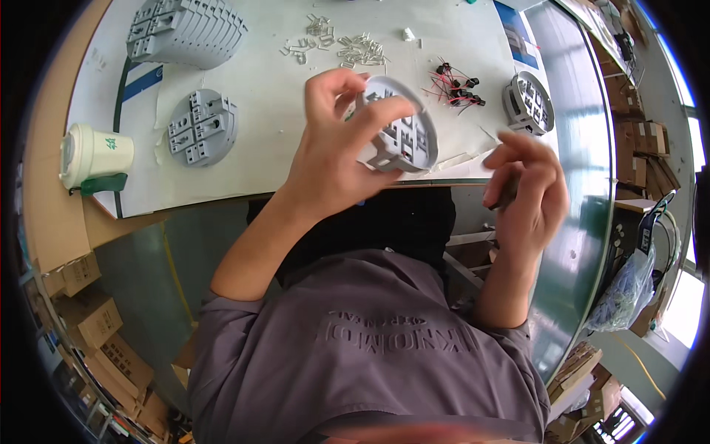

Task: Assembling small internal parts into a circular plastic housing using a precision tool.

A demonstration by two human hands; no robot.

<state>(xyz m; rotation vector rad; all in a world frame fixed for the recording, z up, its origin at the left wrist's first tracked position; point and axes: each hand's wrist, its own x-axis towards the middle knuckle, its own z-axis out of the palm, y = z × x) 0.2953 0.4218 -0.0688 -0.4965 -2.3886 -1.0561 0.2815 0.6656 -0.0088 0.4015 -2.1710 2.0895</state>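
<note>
Above the front edge of the table, my left hand (329,144) grips a round grey plastic housing (420,140) by its rim. The housing is tilted, so its inside with raised ribs and slots shows. To its right and apart from it, my right hand (538,181) hangs past the table edge with fingers curled in. Something small and dark shows between those fingers, but blur hides its kind. Closest to that hand on the table is another round grey housing (531,103). Small black parts with red and black wires (457,90) lie in a loose pile beyond the held housing.
Many grey housings stand in a stack (188,35) at the far left. Nearer lies a grey round piece with block-like sockets (203,129). Small pale clips (361,50) are scattered at the back. A white lidded cup (96,154) stands at the left edge. Cardboard boxes (100,322) sit below left.
</note>
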